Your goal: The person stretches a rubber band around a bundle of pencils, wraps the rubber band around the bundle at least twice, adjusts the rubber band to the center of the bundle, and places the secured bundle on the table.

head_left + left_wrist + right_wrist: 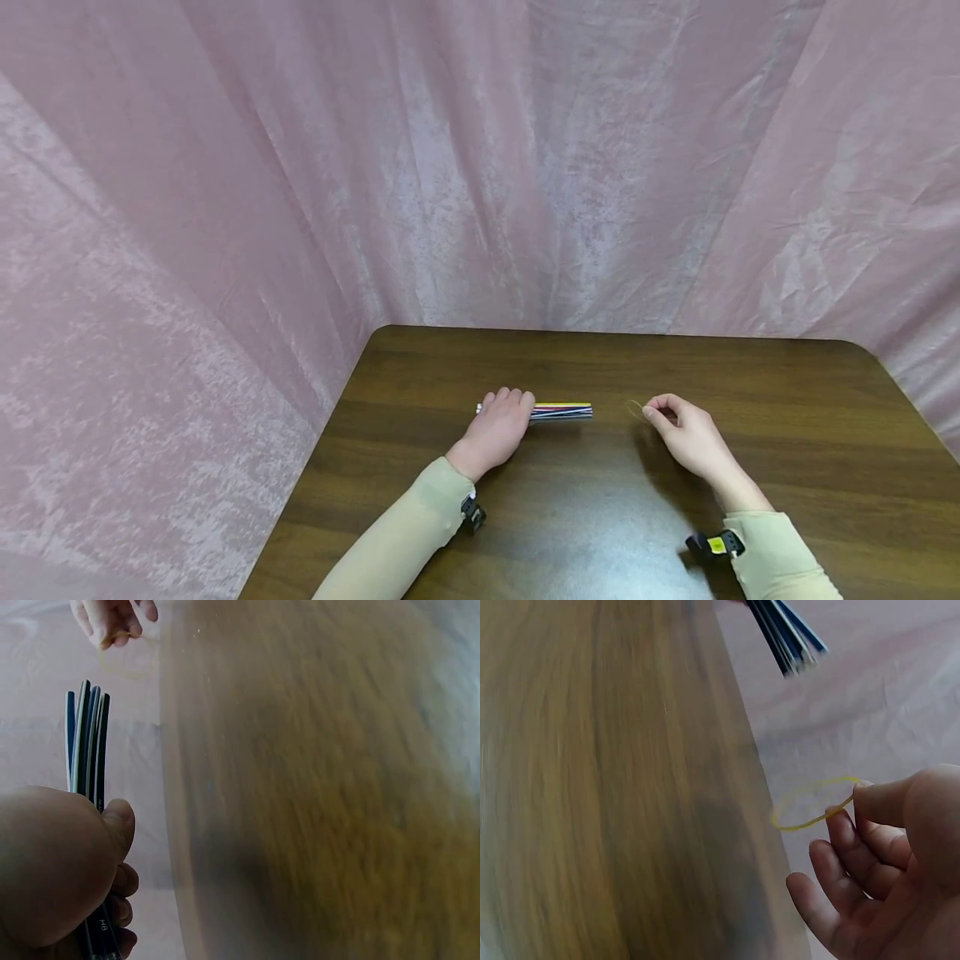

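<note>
A bundle of several striped pencils (562,412), one yellow and others dark with white, is gripped by my left hand (501,427). In the left wrist view the dark pencils (90,742) stick out beyond the thumb, and "HB" shows on one below it. Thumb and forefinger of my right hand (686,437) pinch a thin yellow rubber band (810,823). It hangs as a loose loop, apart from the pencils' ends. The right hand's other fingers (840,874) are loosely bent. My left palm hides the middle of the bundle.
Both hands are over a brown wooden table (525,533) with rounded far corners. Pink velvety curtains (480,167) hang behind it and along the left side. Each forearm wears a small black wrist camera (716,545) at the sleeve's cuff.
</note>
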{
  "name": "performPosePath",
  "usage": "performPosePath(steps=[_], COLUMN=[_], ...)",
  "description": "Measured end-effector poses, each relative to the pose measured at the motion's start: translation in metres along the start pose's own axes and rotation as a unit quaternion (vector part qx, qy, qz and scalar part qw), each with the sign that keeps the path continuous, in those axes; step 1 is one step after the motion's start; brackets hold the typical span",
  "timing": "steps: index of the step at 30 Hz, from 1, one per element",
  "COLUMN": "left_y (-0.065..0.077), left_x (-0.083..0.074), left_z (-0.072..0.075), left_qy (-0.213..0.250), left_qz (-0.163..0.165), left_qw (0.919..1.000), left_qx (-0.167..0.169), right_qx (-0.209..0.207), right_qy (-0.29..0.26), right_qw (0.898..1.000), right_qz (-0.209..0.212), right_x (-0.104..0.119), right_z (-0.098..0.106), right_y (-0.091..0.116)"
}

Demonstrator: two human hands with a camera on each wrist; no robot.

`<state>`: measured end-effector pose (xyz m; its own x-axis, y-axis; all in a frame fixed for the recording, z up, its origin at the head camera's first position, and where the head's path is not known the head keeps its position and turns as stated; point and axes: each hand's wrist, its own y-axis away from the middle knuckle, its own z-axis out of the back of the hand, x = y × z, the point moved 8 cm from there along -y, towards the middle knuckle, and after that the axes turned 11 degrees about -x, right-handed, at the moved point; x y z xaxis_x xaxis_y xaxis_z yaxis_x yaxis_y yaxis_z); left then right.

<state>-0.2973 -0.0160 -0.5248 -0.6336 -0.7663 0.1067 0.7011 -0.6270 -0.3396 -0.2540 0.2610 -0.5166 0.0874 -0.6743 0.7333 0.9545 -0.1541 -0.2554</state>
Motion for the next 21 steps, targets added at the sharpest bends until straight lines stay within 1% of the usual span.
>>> performPosePath(steps=[5,9,14,21], left_y=[-0.002,-0.003,-0.001,0.001], left_x=[-0.005,-0.008,-0.01,-0.011], left_z=[0.003,0.002,-0.001,-0.003], left_qy=[-0.003,0.001,0.0,0.001], left_qz=[0.0,-0.001,-0.005,-0.006], left_qw=[0.9999,0.9999,1.0,0.9999], left_qx=[-0.01,-0.01,-0.005,-0.012], right_qx=[0.008,0.014,0.015,0.024], right_qy=[-0.024,-0.04,-0.063,-0.086], right_qw=[1.0,0.999,0.998,0.996], right_qz=[-0.005,-0.006,-0.003,-0.009], right_x=[0.013,0.022,0.033,0.043], right_z=[-0.017,-0.028,-0.037,-0.045], right_y=[-0.002,-0.001,-0.001,0.0])
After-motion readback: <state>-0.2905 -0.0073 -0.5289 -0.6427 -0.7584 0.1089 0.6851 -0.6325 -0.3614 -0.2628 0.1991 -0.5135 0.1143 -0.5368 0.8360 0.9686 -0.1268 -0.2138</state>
